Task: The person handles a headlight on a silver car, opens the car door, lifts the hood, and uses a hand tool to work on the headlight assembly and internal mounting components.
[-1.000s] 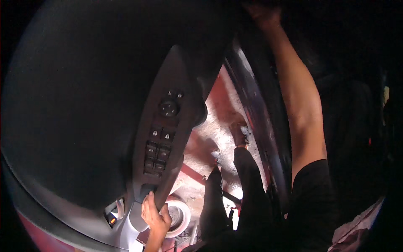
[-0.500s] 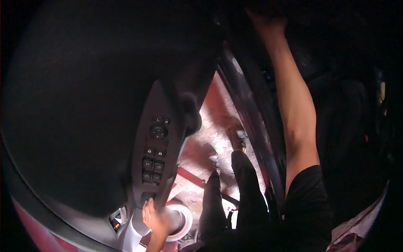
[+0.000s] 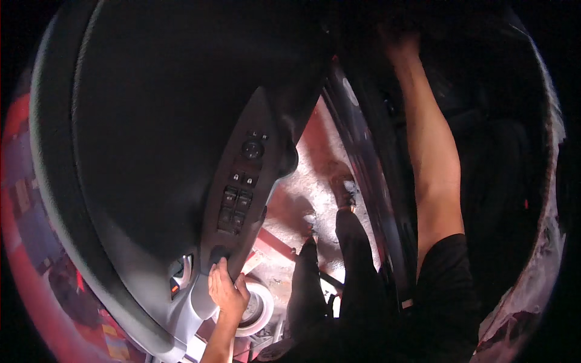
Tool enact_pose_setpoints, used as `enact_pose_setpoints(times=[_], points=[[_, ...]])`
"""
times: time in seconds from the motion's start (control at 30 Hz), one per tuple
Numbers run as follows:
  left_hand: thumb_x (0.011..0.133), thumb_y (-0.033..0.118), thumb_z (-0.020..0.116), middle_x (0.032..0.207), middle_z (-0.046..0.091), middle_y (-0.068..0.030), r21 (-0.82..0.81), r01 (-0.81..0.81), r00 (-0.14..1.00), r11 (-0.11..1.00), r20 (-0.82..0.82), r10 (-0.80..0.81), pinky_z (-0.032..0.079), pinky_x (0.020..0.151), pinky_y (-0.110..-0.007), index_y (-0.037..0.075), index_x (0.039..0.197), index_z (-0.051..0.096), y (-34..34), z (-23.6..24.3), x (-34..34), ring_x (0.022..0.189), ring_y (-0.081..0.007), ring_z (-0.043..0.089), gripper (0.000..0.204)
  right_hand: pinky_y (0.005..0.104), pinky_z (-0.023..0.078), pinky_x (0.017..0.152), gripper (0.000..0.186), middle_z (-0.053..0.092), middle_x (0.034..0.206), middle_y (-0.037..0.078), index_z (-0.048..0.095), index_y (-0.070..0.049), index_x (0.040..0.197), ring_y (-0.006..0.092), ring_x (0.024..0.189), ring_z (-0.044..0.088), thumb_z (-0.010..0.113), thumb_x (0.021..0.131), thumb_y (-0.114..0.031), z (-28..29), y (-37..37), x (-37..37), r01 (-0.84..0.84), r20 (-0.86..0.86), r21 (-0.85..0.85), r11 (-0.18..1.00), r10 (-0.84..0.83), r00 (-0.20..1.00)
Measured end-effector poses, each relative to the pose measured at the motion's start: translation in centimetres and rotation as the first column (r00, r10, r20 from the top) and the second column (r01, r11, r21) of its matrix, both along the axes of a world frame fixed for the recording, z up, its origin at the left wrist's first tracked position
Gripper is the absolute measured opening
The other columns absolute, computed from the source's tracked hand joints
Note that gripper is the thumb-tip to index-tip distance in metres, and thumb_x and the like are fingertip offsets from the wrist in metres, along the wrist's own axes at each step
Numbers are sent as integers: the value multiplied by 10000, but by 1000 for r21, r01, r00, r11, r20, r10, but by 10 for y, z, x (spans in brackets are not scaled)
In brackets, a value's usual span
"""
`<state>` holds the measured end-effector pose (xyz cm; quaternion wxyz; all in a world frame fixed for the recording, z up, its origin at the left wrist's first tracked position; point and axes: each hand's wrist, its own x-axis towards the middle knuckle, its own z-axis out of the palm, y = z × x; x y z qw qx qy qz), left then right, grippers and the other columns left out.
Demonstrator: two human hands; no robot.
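Note:
An open car door (image 3: 139, 157) with dark trim takes up the left half of the view. Along its armrest runs a switch panel (image 3: 242, 181) with a round mirror knob and several window and lock buttons. My left hand (image 3: 229, 290) grips the rear end of the armrest, its fingers over the top and the thumb on the inner side. A silver inside door handle (image 3: 181, 275) sits just left of that hand. My right arm stretches forward into the dark car interior, where my right hand (image 3: 400, 45) is too dim for its fingers to be made out.
The dark door sill (image 3: 363, 145) slants down the middle. Between door and sill lie the lit floor (image 3: 311, 160) and my legs. Below the left hand is a round white ring-shaped thing (image 3: 260, 308). Clear plastic sheeting (image 3: 532, 290) hangs at the right.
The door has swung slightly inward, and its panel sits higher and further right in view. My left hand has moved up with it. The right arm has barely shifted.

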<state>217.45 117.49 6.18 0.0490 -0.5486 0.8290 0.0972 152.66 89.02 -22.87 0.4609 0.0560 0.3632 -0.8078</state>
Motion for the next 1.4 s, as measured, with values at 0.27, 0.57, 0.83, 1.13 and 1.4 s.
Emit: enact_pose_setpoints(times=[0.27, 0.57, 0.83, 1.13, 1.4], points=[[867, 198, 680, 1222, 611, -246, 34, -49, 998, 998, 35, 47, 420, 1047, -493, -19, 1437, 436, 2, -5, -3, 1143, -445, 569, 657, 464, 499, 995, 488, 599, 1333, 194, 584, -11, 1304, 350, 1198, 594, 511, 983, -372, 58, 71, 82, -189, -217, -20, 982, 180, 960], [950, 279, 621, 1250, 599, -207, -29, -21, 989, 999, -145, 17, 451, 995, -473, 55, 1440, 470, 6, 12, -3, 1122, -389, 584, 560, 370, 558, 647, 356, 689, 987, 114, 638, -51, 1224, 217, 793, 684, 572, 944, -260, 82, 344, 393, -654, 178, 537, 532, 687, 705], [934, 78, 596, 1302, 571, -202, 36, -107, 813, 994, -572, 108, 408, 1085, -425, 10, 1272, 616, 142, 59, 109, 1230, -372, 544, 345, 338, 550, 719, 368, 703, 919, 104, 639, 29, 1230, 188, 745, 655, 619, 942, -199, 148, 487, 516, -621, -714, 617, 483, 675, -185], [906, 16, 630, 1310, 536, -158, 253, -937, -134, 242, -898, 420, 581, 851, -491, 113, 1514, 296, 262, 166, 362, 979, -324, 649, 700, 307, 490, 543, 420, 683, 849, 70, 626, -50, 1262, 147, 664, 623, 621, 910, -281, 94, 553, 392, -632, -209, 721, 283, 959, 191], [857, -90, 612, 1432, 437, -130, 167, -804, -53, 571, -976, 211, 503, 1020, -518, 203, 1541, 265, 199, 275, 357, 1233, -280, 525, 821, 305, 495, 568, 373, 683, 843, 106, 631, -22, 1251, 159, 671, 630, 585, 922, -191, 151, 542, 460, -587, -230, 802, 109, 964, -135]])
